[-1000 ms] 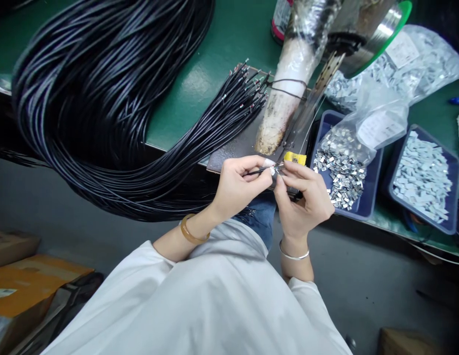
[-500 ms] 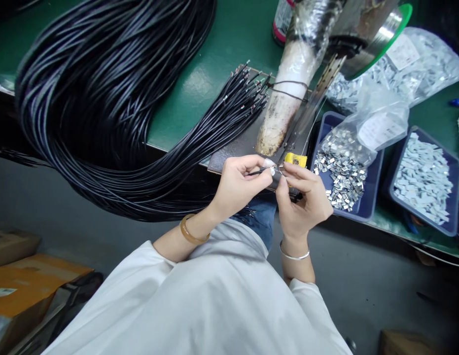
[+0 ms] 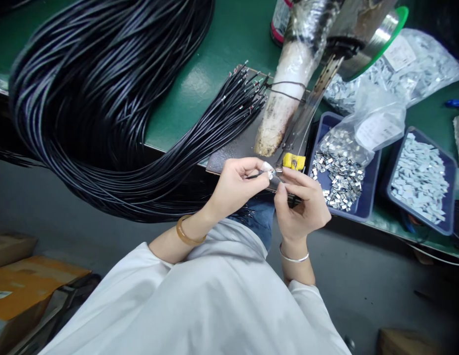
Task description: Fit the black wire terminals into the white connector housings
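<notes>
My left hand (image 3: pixel 241 183) pinches a black cable (image 3: pixel 253 175) close to its end, with white coverings on the fingertips. Fine bare wire ends and a small silvery piece (image 3: pixel 276 172) show between the two hands. My right hand (image 3: pixel 302 203) has its fingertips and thumb drawn together at that piece; exactly what they grip is too small to make out. Just beyond the right fingertips sits a yellow block (image 3: pixel 294 161) with a metal bit on it. A large bundle of black cables (image 3: pixel 148 180) curves in from the left, its stripped ends lying on a dark plate (image 3: pixel 229 152).
A stained, plastic-wrapped tube (image 3: pixel 275 111) hangs over the plate beside a metal arm (image 3: pixel 318 93) and a green-rimmed wire spool (image 3: pixel 390 39). To the right are a bin of metal shells (image 3: pixel 370 197), a bin of pale pieces (image 3: pixel 450 197) and a filled plastic bag (image 3: pixel 429 64).
My right fingertips have shifted slightly, showing more of the silvery piece and wires between the hands. The whole view has slid a little to the left.
</notes>
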{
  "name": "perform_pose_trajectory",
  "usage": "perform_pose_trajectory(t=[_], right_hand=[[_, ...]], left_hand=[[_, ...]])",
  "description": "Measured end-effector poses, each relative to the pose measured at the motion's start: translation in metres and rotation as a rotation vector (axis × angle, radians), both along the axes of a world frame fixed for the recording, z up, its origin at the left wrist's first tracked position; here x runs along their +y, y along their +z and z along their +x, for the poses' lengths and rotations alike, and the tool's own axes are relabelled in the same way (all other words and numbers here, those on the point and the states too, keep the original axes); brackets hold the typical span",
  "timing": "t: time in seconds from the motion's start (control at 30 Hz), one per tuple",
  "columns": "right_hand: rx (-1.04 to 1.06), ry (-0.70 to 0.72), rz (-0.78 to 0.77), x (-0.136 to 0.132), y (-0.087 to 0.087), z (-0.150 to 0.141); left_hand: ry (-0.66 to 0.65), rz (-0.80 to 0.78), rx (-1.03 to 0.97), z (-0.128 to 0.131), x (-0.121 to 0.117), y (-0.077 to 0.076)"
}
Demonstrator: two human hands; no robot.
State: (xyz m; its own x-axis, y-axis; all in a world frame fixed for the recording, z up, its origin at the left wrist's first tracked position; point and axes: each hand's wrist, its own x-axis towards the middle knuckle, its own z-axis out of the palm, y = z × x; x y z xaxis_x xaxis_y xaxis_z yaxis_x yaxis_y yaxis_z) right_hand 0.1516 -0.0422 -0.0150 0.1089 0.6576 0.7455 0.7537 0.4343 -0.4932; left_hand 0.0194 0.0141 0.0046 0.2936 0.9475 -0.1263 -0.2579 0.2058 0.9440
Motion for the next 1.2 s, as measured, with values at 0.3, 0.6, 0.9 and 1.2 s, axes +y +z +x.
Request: perform_pose_trajectory(t=[0.3, 0.6, 0.9, 1.2], right_hand=[[0.179, -0.001, -0.159, -0.007, 0.007, 0.000], [-0.124, 0.027, -0.026, -0.014, 0.010, 0.001], [-0.020, 0.003, -0.058, -0.004, 0.000, 0.000], [-0.096, -0.035, 0.037, 0.008, 0.001, -0.002]], left_hand=[[-0.121, 0.007, 0.012, -0.007, -0.012, -0.003], [-0.110, 0.013, -0.013, -0.009, -0.013, -0.006], [-0.026, 0.091, 0.022, -0.006, -0.008, -0.009], [0.064, 0.262, 0.145, -0.001, -0.001, -0.006]])
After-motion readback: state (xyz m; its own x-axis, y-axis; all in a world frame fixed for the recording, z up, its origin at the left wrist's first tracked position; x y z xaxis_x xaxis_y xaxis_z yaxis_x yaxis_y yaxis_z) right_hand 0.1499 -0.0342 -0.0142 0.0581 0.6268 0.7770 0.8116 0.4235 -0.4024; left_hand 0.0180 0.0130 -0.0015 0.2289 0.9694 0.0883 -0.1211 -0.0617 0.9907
